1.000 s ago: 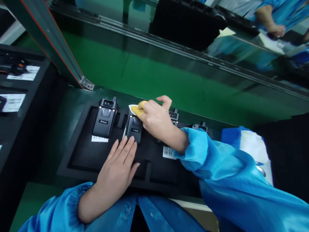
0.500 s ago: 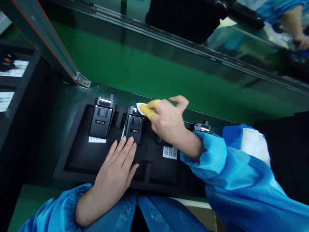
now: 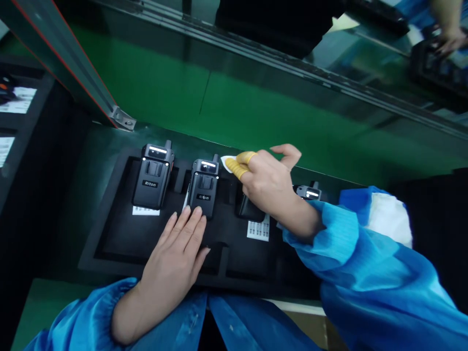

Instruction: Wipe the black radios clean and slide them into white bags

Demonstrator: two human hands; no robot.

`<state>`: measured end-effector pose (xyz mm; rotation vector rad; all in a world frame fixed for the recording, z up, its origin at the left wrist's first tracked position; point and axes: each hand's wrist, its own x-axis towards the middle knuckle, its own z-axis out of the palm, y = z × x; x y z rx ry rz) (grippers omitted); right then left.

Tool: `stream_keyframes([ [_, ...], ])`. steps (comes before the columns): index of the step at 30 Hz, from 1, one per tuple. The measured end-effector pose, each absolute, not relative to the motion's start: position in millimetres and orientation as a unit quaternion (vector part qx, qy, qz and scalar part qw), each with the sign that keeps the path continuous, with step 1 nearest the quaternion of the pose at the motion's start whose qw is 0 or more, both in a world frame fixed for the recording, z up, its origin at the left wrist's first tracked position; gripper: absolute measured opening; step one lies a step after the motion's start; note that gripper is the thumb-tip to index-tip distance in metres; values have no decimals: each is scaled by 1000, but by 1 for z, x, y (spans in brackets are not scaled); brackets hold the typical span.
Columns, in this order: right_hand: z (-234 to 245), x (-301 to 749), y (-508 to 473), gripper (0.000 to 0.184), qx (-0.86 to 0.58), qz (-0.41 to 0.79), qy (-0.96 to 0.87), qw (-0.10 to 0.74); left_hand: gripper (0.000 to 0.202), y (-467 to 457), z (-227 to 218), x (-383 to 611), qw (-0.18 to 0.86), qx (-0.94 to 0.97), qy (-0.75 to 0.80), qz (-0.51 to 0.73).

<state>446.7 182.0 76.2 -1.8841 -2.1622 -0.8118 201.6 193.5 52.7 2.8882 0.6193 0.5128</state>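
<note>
A black foam tray (image 3: pixel 120 243) holds several black handheld radios marked "Riton". My left hand (image 3: pixel 179 253) lies flat and open on the tray, fingertips touching the bottom of the second radio (image 3: pixel 204 192). My right hand (image 3: pixel 268 183), with yellow finger cots on two fingers, pinches a small white wipe (image 3: pixel 227 163) just right of that radio's top, above the third radio (image 3: pixel 250 208), which the hand mostly covers. The first radio (image 3: pixel 152 175) stands at the tray's left, and a fourth radio (image 3: pixel 309 192) peeks out behind my right wrist.
White barcode labels (image 3: pixel 258 229) lie under the radios. A green conveyor belt (image 3: pixel 219 107) runs behind the tray, with a metal rail (image 3: pixel 292 63) beyond. A slanted metal post (image 3: pixel 73 68) stands at left. Another person's hand (image 3: pixel 448 41) works at top right. A black shelf with labels (image 3: pixel 14 102) is far left.
My right hand with the wipe has moved right, from the top of the second radio to over the third. My left hand has stayed put. The view has shifted slightly.
</note>
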Motion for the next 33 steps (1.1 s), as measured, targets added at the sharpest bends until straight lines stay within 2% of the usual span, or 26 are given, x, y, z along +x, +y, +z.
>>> stream_keyframes([
  [5,78,421,203,37,-673,-181,-711,93,40,193,51,201,72,960,205,177],
  [9,74,407,216,40,-649,-190,-731,91,41,193,51,201,74,959,207,177],
  [20,73,427,165,34,-732,-195,-648,82,42,195,54,201,100,958,198,184],
  [26,74,390,165,33,-637,-145,-751,92,36,194,53,198,102,954,186,211],
  [29,71,385,167,31,-606,-127,-782,71,36,194,52,199,97,954,192,209],
  [33,69,397,157,34,-602,-166,-778,69,36,194,51,200,106,952,196,209],
])
